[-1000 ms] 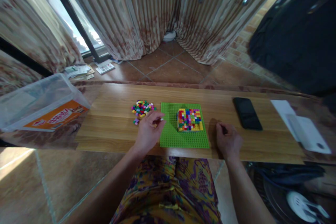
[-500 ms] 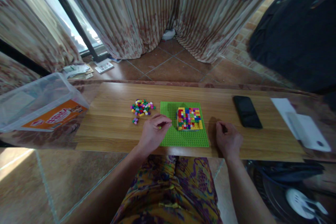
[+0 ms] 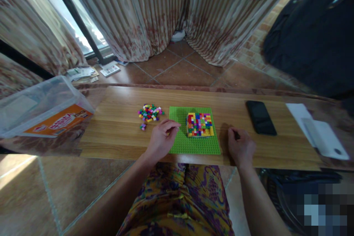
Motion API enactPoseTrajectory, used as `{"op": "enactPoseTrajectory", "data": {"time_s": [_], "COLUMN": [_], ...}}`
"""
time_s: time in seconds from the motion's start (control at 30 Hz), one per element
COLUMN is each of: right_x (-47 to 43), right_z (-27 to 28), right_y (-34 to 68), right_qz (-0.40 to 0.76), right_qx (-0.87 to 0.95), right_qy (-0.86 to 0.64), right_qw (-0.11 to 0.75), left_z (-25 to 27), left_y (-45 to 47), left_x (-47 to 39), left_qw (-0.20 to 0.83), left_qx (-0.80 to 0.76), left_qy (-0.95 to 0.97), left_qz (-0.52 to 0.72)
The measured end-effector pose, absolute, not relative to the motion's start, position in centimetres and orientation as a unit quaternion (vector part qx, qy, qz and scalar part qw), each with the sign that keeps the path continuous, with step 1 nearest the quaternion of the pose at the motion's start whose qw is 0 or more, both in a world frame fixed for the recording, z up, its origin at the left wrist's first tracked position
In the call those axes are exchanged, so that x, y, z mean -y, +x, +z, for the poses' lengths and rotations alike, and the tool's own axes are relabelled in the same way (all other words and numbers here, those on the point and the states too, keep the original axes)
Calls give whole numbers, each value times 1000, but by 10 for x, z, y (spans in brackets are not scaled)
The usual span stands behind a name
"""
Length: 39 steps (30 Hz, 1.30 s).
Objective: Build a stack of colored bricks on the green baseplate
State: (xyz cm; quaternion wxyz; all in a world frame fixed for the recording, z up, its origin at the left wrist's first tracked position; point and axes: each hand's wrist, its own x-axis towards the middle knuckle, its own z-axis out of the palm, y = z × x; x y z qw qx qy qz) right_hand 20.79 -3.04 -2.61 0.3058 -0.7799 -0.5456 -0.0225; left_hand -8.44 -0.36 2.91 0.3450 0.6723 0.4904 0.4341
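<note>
A green studded baseplate lies on the wooden table, bearing a block of multicoloured toy bricks on its right half. Over the plate's left edge is my left hand, thumb and fingers pinched together. Anything between those fingertips is too small to make out. A heap of loose small bricks lies left of the plate, and a small cluster of bricks sits apart from it, nearer me. My right hand rests on the table right of the plate, curled into a loose fist with nothing visible in it.
A black phone lies right of my right hand. White flat items are at the table's right end. A clear plastic box with an orange label stands at the left end. The table's front edge runs close to my lap.
Both hands stay almost in place. The fingers of my left hand have shifted slightly, and a small yellow-green spot near them no longer shows. The brick block looks the same.
</note>
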Motion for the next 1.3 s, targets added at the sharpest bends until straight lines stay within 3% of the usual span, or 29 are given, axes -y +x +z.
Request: {"op": "enactPoseTrajectory", "data": {"time_s": [0.97, 1.3], "right_x": [30, 30], "right_z": [-23, -24], "right_y": [206, 207], "right_qz": [-14, -12], "right_qx": [545, 545], "right_qy": [-780, -776], "right_qw": [309, 318], "left_z": [23, 21], "left_y": [-82, -78], "left_x": [6, 8], "left_qw": [348, 416], "left_qx": [-509, -492], "left_qy": [673, 623], "left_qz": [409, 443]}}
